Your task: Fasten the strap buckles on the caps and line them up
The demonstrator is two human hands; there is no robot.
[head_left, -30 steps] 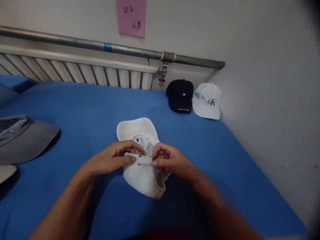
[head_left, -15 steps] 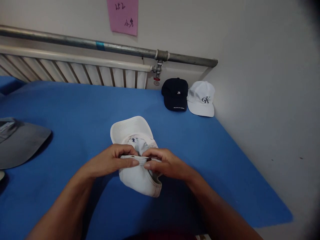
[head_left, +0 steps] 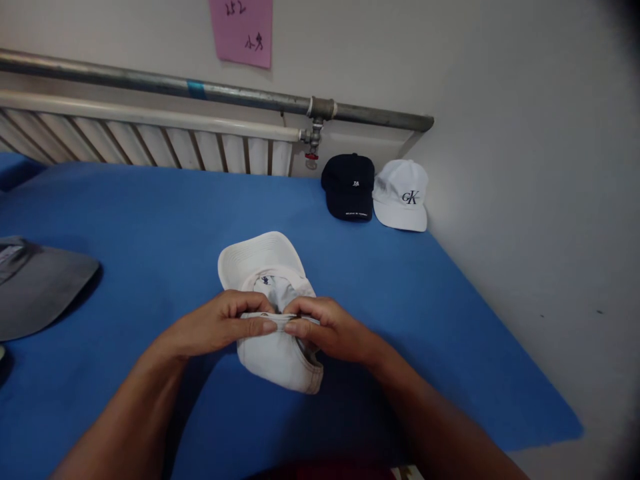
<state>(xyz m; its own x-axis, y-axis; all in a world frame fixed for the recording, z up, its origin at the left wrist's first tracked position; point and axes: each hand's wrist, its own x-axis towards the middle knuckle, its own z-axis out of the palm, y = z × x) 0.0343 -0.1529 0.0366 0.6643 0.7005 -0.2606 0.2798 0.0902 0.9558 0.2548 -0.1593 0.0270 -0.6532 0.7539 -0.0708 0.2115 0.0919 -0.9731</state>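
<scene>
A white baseball cap (head_left: 275,357) is held over the blue table, its brim pointing away from me and its inside partly showing. My left hand (head_left: 225,320) pinches the back edge of the cap, thumb outside and fingers inside. Close beside it, my right hand (head_left: 330,327) grips the same edge, where the strap lies by the back opening. The two thumbs are nearly touching. My fingers cover most of the strap, so its fastening is hidden.
At the far right of the blue tabletop (head_left: 165,220) sit a black cap (head_left: 347,193) and a white cap with black letters (head_left: 397,208). A grey cap (head_left: 50,280) lies at the left. Behind are a radiator (head_left: 165,143) and a metal pipe (head_left: 135,79).
My right thumb has shifted slightly left toward my left thumb, over the strap. The view has moved a little; the other caps have stayed in place.
</scene>
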